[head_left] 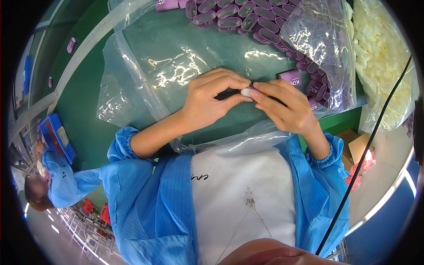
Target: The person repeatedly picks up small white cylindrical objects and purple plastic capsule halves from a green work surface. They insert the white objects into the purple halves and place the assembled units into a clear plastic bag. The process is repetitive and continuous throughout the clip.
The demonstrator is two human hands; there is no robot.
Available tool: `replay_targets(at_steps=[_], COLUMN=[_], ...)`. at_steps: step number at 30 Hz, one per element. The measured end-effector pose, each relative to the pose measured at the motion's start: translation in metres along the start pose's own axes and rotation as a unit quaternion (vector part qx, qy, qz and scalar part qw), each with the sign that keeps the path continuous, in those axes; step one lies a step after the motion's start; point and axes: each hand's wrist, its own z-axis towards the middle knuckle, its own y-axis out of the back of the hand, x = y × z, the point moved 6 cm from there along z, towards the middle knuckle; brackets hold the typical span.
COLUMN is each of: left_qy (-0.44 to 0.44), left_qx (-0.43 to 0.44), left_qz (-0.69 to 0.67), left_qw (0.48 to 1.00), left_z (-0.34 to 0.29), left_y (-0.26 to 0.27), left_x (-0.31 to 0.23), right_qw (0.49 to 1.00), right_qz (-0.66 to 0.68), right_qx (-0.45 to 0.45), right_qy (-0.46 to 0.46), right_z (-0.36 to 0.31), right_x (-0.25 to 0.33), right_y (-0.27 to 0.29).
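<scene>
My left hand (207,95) and my right hand (287,104) meet above the plastic sheet in front of my chest. Their fingertips are closed together around a small white rounded piece (246,92). A little purple shows right beside the white piece, mostly covered by my fingers, so I cannot tell how the two are joined. Just beyond my right hand lies a single purple oval sleeve (290,78) on its side.
Many purple oval sleeves (229,23) stand packed at the far side, partly under clear plastic (316,26). A clear bag of cream-white pieces (380,53) is at the right. Clear sheeting (128,84) covers the green table (84,119). Another person (66,181) sits left near a blue tray (62,137).
</scene>
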Motion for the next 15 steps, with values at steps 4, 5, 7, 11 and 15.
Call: replay_targets(at_steps=[4, 5, 7, 11, 15], left_qy=[0.008, 0.017, 0.031, 0.102, 0.114], left_qx=[0.011, 0.014, 0.011, -0.160, -0.148], left_qz=[0.005, 0.005, 0.009, 0.158, 0.341], left_qw=[1.000, 1.000, 0.999, 0.969, 0.921], left_z=[0.000, 0.000, 0.005, 0.039, 0.092], left_y=[-0.002, -0.001, 0.015, 0.121, 0.311], left_x=[0.001, 0.000, -0.010, -0.012, 0.082], right_qw=[0.999, 1.000, 0.999, 0.931, 0.813], right_qz=[-0.034, -0.019, 0.002, -0.292, -0.348], right_qx=[-0.006, -0.017, -0.039, -0.179, -0.216], right_qy=[0.005, -0.005, -0.023, -0.122, -0.414], right_z=[-0.003, -0.003, 0.000, -0.035, -0.074], right_x=[0.004, 0.005, 0.006, -0.034, -0.095], right_y=[0.001, 0.006, 0.025, 0.120, 0.198])
